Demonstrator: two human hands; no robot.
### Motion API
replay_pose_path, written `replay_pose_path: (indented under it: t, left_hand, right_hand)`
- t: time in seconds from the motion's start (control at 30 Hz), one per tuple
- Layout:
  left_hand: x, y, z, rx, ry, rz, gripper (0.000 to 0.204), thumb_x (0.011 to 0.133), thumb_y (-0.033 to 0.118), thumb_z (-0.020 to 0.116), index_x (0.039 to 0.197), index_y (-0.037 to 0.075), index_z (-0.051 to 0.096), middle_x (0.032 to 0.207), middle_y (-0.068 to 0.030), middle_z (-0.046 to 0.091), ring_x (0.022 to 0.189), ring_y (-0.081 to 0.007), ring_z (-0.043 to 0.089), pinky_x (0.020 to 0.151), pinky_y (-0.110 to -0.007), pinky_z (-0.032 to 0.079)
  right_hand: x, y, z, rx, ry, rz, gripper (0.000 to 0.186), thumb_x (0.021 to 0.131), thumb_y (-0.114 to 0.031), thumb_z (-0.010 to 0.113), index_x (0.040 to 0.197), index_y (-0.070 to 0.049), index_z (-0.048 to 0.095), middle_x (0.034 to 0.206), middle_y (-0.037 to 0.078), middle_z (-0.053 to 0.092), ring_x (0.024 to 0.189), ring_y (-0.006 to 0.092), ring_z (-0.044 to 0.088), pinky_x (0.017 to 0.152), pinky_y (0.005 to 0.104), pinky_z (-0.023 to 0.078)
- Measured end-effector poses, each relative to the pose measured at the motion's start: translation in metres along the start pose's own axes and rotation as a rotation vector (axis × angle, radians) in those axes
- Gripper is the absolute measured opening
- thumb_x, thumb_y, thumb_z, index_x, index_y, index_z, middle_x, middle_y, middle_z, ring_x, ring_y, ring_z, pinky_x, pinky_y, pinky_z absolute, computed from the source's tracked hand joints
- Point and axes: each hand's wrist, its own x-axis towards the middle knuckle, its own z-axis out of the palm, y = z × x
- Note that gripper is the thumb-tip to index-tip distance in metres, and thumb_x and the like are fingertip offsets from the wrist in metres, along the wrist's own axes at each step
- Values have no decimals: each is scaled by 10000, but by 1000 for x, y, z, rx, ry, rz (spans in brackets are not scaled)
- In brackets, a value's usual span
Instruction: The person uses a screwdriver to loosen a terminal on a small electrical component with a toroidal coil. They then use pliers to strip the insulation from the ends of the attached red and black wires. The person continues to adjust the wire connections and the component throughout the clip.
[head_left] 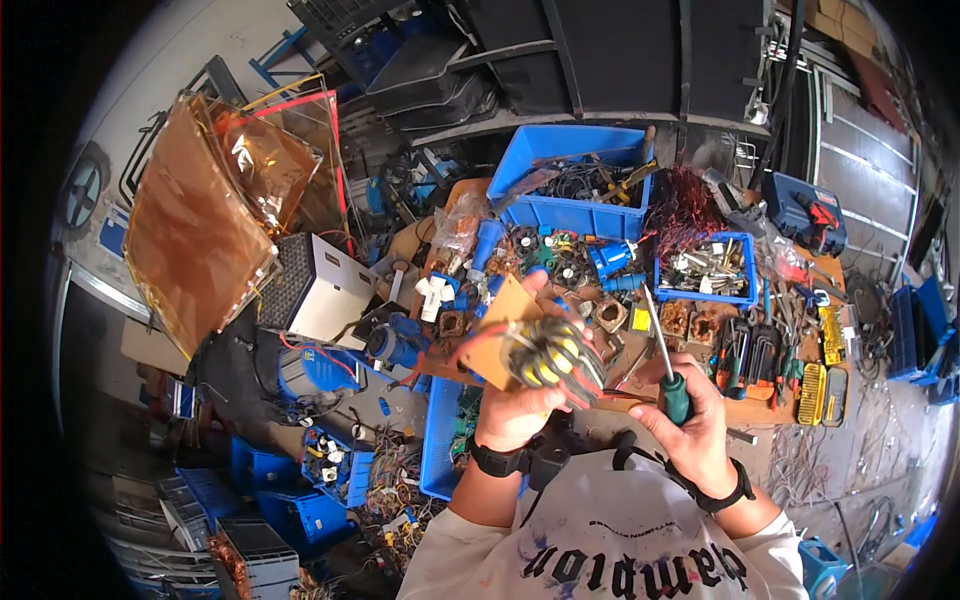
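Yellow-and-black coil (553, 358) with a tan board (508, 305): I see the left hand (517, 412) holding both, nearer than the big blue bin (570, 217); the right hand (702, 435) grips a green-handled screwdriver (675, 392).

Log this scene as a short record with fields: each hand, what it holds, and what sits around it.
Left hand: the left hand grips a wire coil, black and yellow, together with a flat brown board
Right hand: the right hand holds a screwdriver by its green handle
Screwdriver tip: pointing up and away from the person, apart from the coil
Surface: cluttered wooden table
Far side of table: large blue bin holding dark cables and tools
Right of that bin: smaller blue tray of metal parts
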Motion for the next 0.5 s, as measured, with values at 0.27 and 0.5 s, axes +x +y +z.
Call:
replay_pose_path:
  t: [0.27,0.5]
  left_hand:
    - [-3,4,18,-259,353,-137,542,900,252,605,1385,83,432,1209,-148,585,1151,-300,573,935,-505,498]
    - [-5,3,22,-366,427,-226,423,949,358,576,1235,47,545,1167,-140,621,1089,-293,598,946,-512,477]
  right_hand:
    - [1,-1,3,-109,30,-80,354,725,-85,813,1015,3,631,1041,120,617,943,265,621,808,338,497]
    - [-1,-2,2,-166,31,-90,355,720,-115,827,983,1,619,1056,128,623,937,285,629,794,358,508]
